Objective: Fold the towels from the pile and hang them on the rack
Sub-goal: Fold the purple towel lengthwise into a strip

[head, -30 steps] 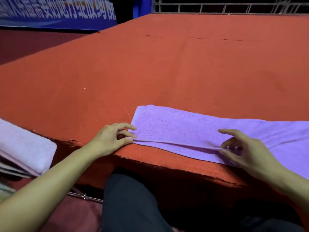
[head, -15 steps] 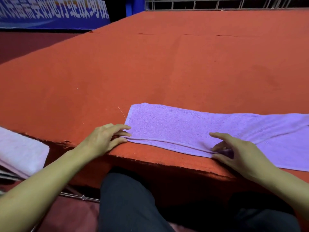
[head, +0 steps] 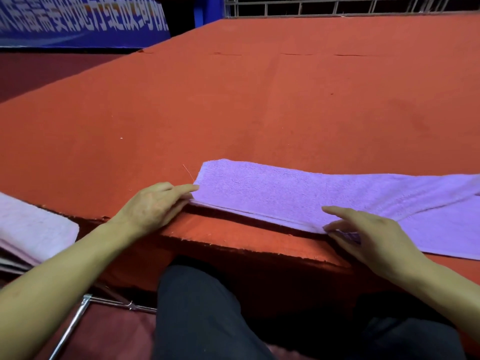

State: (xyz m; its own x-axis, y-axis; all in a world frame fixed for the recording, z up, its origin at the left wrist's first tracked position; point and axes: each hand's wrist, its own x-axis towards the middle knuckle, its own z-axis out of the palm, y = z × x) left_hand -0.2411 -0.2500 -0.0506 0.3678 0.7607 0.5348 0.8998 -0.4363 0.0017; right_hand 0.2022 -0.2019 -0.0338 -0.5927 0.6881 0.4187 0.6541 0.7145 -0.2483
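Big platform (head: pixel 259 105) w/ red-orange carpet fills most of view, front edge frayed. Dark red floor (head: pixel 39 71) at left. Blue banner (head: pixel 78 22) w/ white lettering along back wall. Metal railing (head: pixel 337 6) behind platform at top right. Dim light.

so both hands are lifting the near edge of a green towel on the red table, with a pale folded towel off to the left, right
Not quite: the towel is purple, not green, as the head view shows. The rest holds: the left hand and right hand are lifting its near edge off the red table, and a pale folded towel lies off to the left.
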